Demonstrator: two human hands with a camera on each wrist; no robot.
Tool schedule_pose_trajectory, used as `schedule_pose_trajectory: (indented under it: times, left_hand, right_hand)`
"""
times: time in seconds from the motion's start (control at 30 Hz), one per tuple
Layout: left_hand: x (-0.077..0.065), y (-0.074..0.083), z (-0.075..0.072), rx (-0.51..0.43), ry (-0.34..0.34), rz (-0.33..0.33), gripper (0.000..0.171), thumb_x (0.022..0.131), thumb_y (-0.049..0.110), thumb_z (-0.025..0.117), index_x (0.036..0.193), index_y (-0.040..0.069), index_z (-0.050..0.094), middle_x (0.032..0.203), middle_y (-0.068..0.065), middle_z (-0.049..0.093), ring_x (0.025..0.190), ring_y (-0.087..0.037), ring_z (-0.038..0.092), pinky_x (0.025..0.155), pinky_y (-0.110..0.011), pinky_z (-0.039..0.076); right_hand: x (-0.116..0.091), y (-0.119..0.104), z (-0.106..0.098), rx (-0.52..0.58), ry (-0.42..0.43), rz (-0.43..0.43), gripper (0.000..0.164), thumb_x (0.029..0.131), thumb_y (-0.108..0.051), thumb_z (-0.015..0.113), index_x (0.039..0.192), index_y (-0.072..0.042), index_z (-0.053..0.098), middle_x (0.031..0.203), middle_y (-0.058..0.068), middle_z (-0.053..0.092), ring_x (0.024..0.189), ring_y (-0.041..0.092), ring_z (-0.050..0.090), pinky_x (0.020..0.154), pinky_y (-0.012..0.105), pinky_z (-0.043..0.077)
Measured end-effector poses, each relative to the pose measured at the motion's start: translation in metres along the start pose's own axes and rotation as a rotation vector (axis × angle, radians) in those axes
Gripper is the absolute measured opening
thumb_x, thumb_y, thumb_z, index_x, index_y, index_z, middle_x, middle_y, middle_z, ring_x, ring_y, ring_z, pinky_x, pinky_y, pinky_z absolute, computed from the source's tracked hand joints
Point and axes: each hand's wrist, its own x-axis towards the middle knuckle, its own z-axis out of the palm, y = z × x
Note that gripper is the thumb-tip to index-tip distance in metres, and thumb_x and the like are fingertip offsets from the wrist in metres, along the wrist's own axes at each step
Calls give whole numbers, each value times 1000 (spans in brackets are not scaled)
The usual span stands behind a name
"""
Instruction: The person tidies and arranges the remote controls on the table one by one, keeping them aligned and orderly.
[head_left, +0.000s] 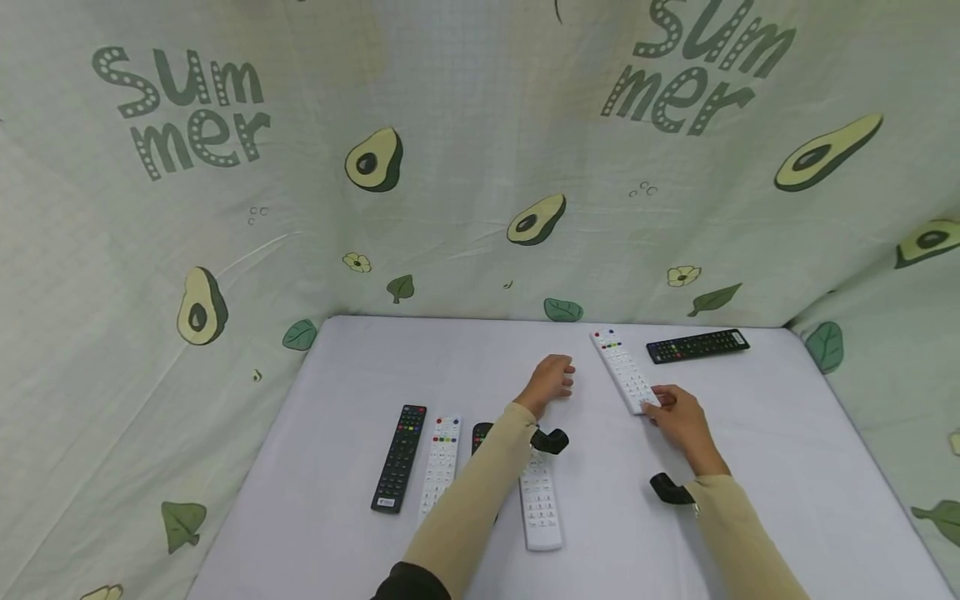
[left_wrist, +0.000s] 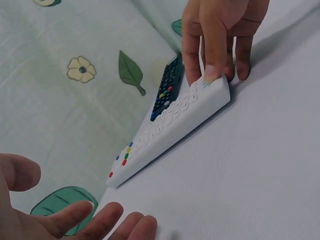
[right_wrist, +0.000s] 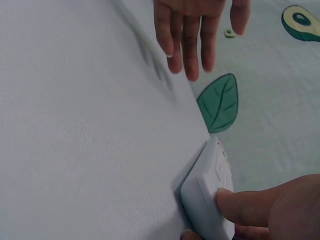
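My right hand (head_left: 681, 421) pinches the near end of a white remote control (head_left: 624, 373), thumb on top and fingers at its side. That remote lies slanted on the white table, its colored buttons toward the back edge. In the left wrist view the white remote (left_wrist: 172, 127) reaches from those fingers (left_wrist: 215, 55) toward my left hand (left_wrist: 75, 215). Left of the remote, my left hand (head_left: 549, 385) hovers over the table with loosely bent fingers and holds nothing. A black remote (head_left: 697, 346) lies just beyond, to the right of the white one.
Nearer on the table (head_left: 315, 500) lie a black remote (head_left: 399, 458), a white remote (head_left: 440, 462), another black remote (head_left: 481, 433) mostly behind my left sleeve, and a white remote (head_left: 540, 504). A printed cloth (head_left: 450, 108) hangs behind the table.
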Motion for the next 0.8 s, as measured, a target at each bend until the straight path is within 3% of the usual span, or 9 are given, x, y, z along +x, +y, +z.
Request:
schedule_pose_trajectory:
  times: [0.17, 0.43, 0.8]
  left_hand:
    - [4, -2, 0, -27, 11, -7, 49, 111, 32, 44, 147, -1, 51, 140, -20, 61, 126, -37, 63, 104, -44, 56]
    - [12, -3, 2, -24, 56, -44, 52, 111, 34, 45, 152, 2, 48, 145, -17, 58, 125, -35, 64, 102, -42, 57]
    - [19, -5, 1, -33, 70, -43, 56, 113, 31, 42, 159, 0, 38, 156, -20, 49, 125, -34, 64, 102, -42, 57]
  right_hand:
    - [-2, 1, -5, -37, -24, -34, 50, 99, -8, 68, 141, 15, 53, 118, 31, 60, 99, 35, 63, 73, 31, 52]
    - [-6, 2, -10, -55, -89, -53, 49, 100, -8, 69, 142, 11, 56, 128, 32, 60, 113, 42, 59, 91, 48, 50]
    - [-15, 3, -13, -44, -121, -58, 47, 99, -7, 70, 141, 9, 58, 128, 29, 59, 113, 39, 58, 87, 42, 50]
